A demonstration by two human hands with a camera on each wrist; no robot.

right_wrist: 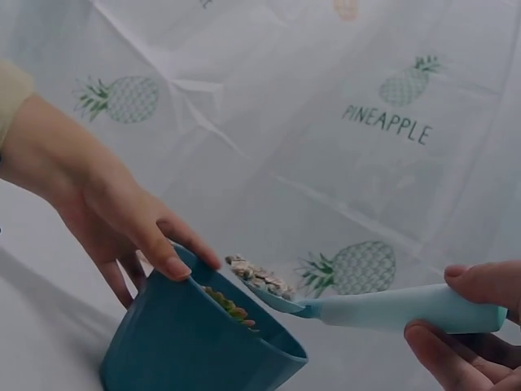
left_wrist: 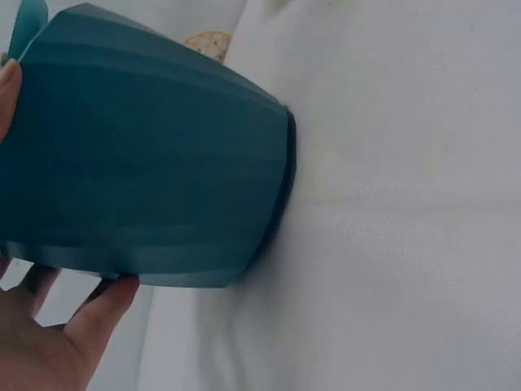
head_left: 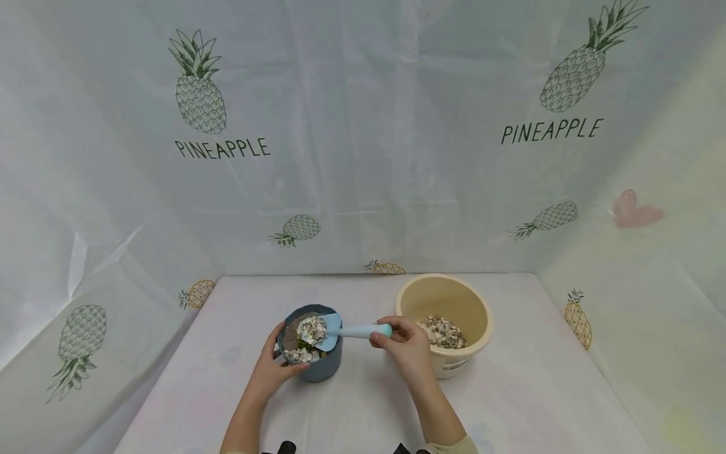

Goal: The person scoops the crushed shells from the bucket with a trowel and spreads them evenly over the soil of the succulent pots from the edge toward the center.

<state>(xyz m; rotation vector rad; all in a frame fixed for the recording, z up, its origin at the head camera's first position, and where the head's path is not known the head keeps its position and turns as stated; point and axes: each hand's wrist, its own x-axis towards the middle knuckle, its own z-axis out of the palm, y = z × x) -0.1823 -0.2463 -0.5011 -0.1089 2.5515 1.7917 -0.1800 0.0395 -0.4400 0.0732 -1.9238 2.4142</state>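
A blue-grey flowerpot [head_left: 324, 370] stands on the table left of centre, holding dark soil, pale gravel and a small green succulent [right_wrist: 230, 308]. My left hand [head_left: 271, 371] grips it by the rim and side, thumb toward the near side and fingers around the left. My right hand [head_left: 409, 348] pinches the end of a light blue scoop [head_left: 358, 331], thumb above and fingers below. The scoop's blade is over the pot's mouth, heaped with pale gravel [right_wrist: 259, 277]. In the left wrist view, the pot's wall [left_wrist: 146, 155] fills much of the left side.
Right of the pot, a cream bucket [head_left: 442, 297] contains more mixed gravel [head_left: 445, 333]; my right hand is in front of its left edge. A white cloth [head_left: 363, 410] covers the table. Curtains printed with pineapples [head_left: 201, 104] enclose the back and both sides.
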